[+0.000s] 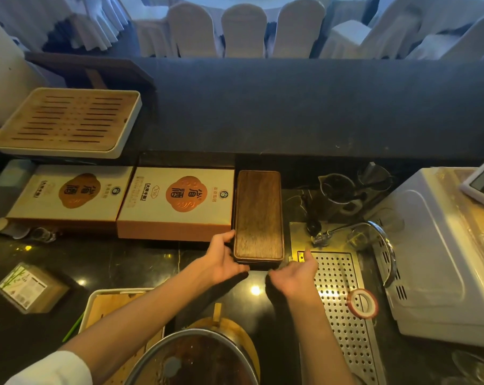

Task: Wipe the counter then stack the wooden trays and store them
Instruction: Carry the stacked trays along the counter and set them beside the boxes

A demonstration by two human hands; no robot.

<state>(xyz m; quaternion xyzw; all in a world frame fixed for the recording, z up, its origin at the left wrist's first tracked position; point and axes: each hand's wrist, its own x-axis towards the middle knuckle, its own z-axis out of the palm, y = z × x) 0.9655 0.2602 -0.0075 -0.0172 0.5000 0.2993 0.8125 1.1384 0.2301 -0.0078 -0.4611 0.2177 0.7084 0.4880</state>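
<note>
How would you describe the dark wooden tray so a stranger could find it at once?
Start at the black counter and the two cream boxes at its back. The dark wooden tray lies immediately right of them, left of the perforated metal drain. Unlike the pale slatted tray, it is narrow, plain and dark brown.

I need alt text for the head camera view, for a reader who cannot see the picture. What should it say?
Seen from above, a person's left hand grips the near left corner of a dark wooden tray on a black counter, while the right hand hovers open by its near right corner. Two printed boxes lie left of the tray, and a perforated metal drain plate lies to its right.
</note>
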